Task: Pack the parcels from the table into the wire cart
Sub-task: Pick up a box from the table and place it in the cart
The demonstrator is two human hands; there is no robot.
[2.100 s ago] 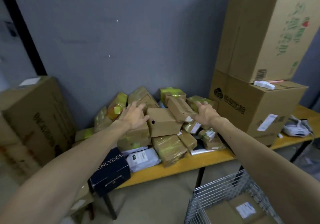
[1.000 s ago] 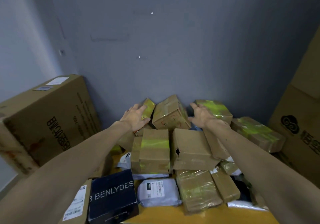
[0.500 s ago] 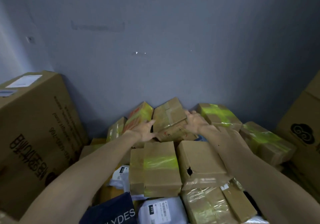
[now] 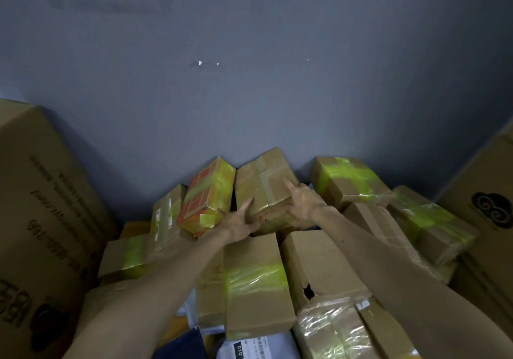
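Parcels [image 4: 255, 289] heaped against grey wall [image 4: 249, 81]. Left of centre we note a red-printed box [image 4: 206, 197]. Just beside it, our left hand [image 4: 240, 220] grips the tilted brown taped box [image 4: 263, 186] at the pile's back, and our right hand [image 4: 302, 200] clasps its right edge.

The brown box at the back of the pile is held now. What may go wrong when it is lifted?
The left grip and right grip hold the brown box only at its near end, so it could tilt and slip. The red-and-yellow box leans against it and may topple once it leaves.
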